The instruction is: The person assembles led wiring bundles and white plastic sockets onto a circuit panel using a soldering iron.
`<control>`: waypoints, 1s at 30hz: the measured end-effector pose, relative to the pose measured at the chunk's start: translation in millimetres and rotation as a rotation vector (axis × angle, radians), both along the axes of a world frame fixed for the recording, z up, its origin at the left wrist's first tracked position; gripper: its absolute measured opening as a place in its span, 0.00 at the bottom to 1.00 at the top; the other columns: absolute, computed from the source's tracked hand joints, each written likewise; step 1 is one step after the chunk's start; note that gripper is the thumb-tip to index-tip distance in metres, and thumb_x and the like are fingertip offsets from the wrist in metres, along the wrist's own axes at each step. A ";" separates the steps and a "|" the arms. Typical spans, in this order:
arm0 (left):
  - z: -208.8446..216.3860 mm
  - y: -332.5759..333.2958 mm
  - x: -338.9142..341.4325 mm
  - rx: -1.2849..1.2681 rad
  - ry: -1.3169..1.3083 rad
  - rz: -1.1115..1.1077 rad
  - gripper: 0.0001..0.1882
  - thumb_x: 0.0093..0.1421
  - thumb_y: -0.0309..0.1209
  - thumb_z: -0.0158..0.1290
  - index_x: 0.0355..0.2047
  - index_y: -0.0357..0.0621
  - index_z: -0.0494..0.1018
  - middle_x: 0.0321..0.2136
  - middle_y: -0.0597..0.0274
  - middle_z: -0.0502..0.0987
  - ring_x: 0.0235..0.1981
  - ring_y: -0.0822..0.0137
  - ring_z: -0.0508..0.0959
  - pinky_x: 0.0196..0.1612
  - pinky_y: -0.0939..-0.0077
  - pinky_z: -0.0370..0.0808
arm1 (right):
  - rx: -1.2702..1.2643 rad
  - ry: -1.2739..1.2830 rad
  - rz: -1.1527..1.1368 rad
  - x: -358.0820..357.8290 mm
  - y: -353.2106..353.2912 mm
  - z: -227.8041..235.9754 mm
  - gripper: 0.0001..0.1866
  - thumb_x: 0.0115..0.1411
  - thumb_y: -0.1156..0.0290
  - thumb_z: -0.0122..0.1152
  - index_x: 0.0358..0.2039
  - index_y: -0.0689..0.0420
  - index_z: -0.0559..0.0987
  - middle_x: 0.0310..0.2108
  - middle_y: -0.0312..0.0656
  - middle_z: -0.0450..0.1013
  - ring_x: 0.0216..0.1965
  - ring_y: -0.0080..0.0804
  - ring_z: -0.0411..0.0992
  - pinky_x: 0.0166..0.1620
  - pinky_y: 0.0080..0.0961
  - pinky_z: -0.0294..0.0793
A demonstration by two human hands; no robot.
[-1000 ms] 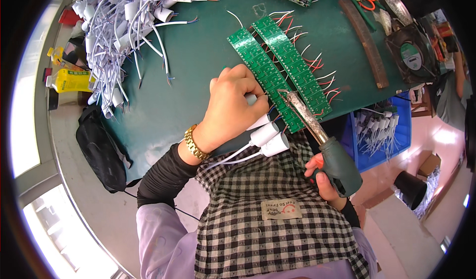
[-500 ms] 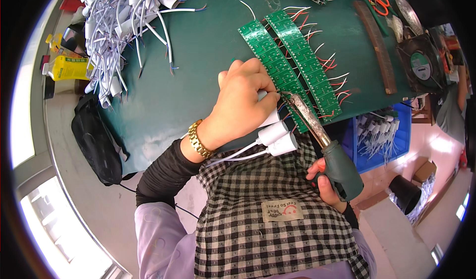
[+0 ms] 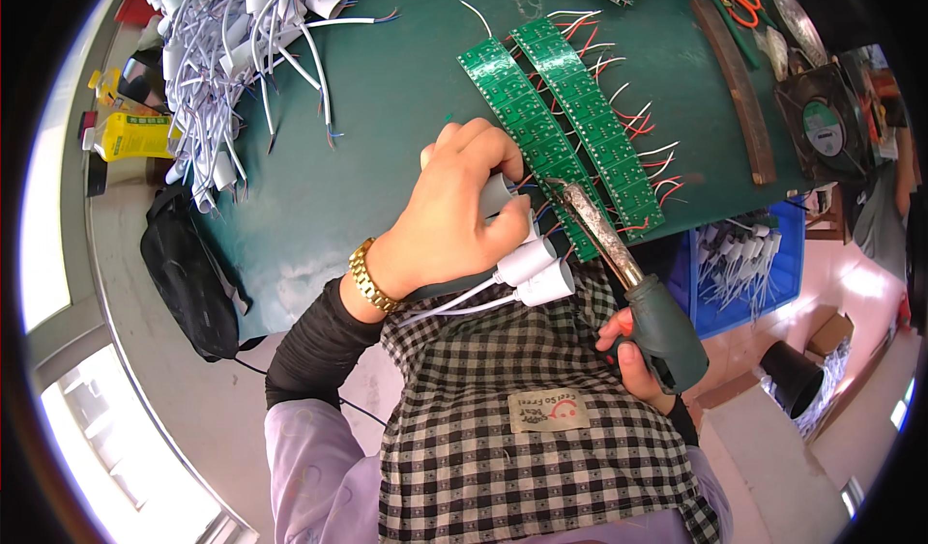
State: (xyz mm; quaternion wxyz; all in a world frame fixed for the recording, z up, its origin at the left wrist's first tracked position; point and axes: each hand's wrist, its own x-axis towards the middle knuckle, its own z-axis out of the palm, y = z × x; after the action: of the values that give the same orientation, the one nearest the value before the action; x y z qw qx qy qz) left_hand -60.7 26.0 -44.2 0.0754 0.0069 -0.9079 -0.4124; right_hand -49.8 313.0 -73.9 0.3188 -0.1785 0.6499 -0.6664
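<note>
Two long green circuit-board strips lie side by side on the dark green surface (image 3: 377,109), the left strip (image 3: 527,124) nearer the left hand and the right strip (image 3: 585,109) beyond it. Their long axes run almost parallel, slanting from upper left down to lower right, with the lower ends toward the person. Red and white wires (image 3: 660,149) stick out to the right from the right strip's outer edge.

The right grip (image 3: 633,356) is wrapped around the dark handle of a soldering iron (image 3: 626,272). The iron's long axis also slants, with its handle at lower right and its bent tip pointing up and left over the lower half of the left strip; whether the tip touches the board cannot be told.

The left grip (image 3: 459,201) is curled over a white socket (image 3: 497,194) beside that strip, thumb and forefinger parted around it; I cannot tell whether it is clasped. Below, two more white sockets (image 3: 548,284) sit side by side, mouths facing right and slightly up, their cables (image 3: 459,309) trailing lower left. A heap of cabled sockets (image 3: 237,71) covers the surface's upper left.
</note>
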 end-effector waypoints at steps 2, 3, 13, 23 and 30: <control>-2.4 -5.1 1.1 0.032 0.050 -0.067 0.09 0.44 0.22 0.51 0.27 0.42 0.67 0.28 0.61 0.68 0.32 0.61 0.67 0.40 0.70 0.61 | -0.039 0.014 -0.011 0.3 -0.3 -1.3 0.10 0.55 0.73 0.54 0.36 0.63 0.71 0.32 0.42 0.69 0.29 0.25 0.71 0.33 0.21 0.72; -3.8 -6.7 1.4 0.032 0.049 -0.067 0.09 0.44 0.22 0.51 0.27 0.42 0.67 0.28 0.61 0.68 0.32 0.61 0.67 0.40 0.70 0.61 | -0.040 0.013 -0.011 0.1 -0.2 -1.9 0.10 0.55 0.73 0.54 0.36 0.63 0.71 0.32 0.42 0.69 0.29 0.25 0.71 0.33 0.21 0.72; 3.6 -12.3 -6.4 -0.078 -0.008 -0.087 0.07 0.44 0.22 0.58 0.25 0.41 0.72 0.27 0.62 0.72 0.30 0.63 0.71 0.34 0.72 0.69 | -0.042 -0.019 -0.075 0.9 0.7 -0.6 0.14 0.54 0.67 0.58 0.37 0.62 0.72 0.32 0.40 0.69 0.30 0.23 0.69 0.36 0.22 0.71; 5.6 -9.9 -9.2 0.001 -0.051 -0.046 0.05 0.42 0.22 0.58 0.21 0.40 0.74 0.25 0.63 0.73 0.30 0.63 0.72 0.32 0.74 0.69 | -0.081 -0.018 -0.142 -0.5 -2.9 5.1 0.13 0.54 0.68 0.59 0.35 0.63 0.73 0.31 0.40 0.70 0.30 0.24 0.70 0.35 0.22 0.72; 1.3 -3.2 -14.2 -0.081 -0.040 0.006 0.05 0.40 0.24 0.58 0.19 0.40 0.73 0.24 0.64 0.73 0.29 0.64 0.72 0.34 0.73 0.68 | -0.133 -0.033 -0.032 0.1 9.5 -12.2 0.17 0.59 0.65 0.55 0.45 0.60 0.66 0.34 0.47 0.69 0.31 0.30 0.70 0.36 0.27 0.74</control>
State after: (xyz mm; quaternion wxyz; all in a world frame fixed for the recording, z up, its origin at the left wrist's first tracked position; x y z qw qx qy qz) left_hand -74.9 22.7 -42.9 0.0589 0.0147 -0.9251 -0.3749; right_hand -49.7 322.5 -86.1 0.3063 -0.1777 0.6018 -0.7159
